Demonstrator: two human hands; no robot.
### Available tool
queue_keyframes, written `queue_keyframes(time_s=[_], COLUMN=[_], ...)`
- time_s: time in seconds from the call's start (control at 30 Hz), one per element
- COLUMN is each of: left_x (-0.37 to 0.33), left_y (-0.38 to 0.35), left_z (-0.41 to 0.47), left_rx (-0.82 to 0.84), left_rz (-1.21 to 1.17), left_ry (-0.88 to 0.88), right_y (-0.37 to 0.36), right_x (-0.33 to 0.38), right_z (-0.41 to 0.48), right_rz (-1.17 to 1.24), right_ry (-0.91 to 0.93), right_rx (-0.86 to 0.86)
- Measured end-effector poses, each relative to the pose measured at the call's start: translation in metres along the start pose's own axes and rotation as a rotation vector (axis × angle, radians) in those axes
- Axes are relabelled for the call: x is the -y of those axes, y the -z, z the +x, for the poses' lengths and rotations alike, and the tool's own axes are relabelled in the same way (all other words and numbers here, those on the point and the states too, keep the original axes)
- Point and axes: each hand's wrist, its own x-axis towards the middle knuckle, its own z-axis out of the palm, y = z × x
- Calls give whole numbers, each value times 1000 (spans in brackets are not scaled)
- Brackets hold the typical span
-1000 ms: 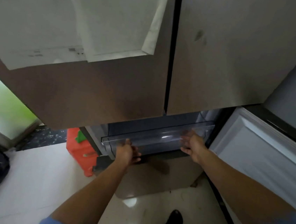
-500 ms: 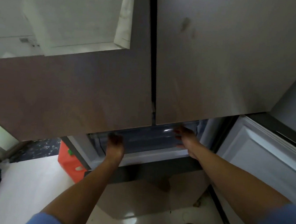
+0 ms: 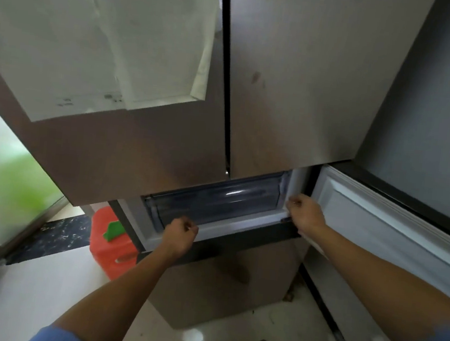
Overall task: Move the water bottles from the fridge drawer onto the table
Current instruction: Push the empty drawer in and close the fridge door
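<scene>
Below the two closed fridge doors, the clear fridge drawer sits nearly flush in its bay; no water bottles show through it. Left hand and right hand are curled closed at its front edge and corner. Judged step: opening the drawer. Next calls for an even pull outward.

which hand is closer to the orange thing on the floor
Left. The left hand is at the drawer front's left end, just right of and above the orange container. The right hand is at the drawer's far right end.
</scene>
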Motion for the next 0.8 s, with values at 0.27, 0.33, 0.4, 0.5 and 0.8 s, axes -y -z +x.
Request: queue_keyframes(time_s=[0.27,0.33,0.4,0.5,0.8], left_x=[-70,-81,-89,-97,-88], left_y=[-35,-51,-65,-84,-142], left_z=[-55,-73,-94,-122,-232], left_rx=[104,126,159,181,138], left_rz=[324,361,391,417,451], left_ry=[-326,-393,-444,-473,-416], right_y=[163,198,226,254,261], right_x=[-22,-43,-68,-102,-106], right_z=[-70,-82,-93,-110,-165], right_rz=[-544,-635,-714,-712,-599], right_ry=[277,191,26,-183,-28], right_rx=[-478,-503,-461,-345,-171])
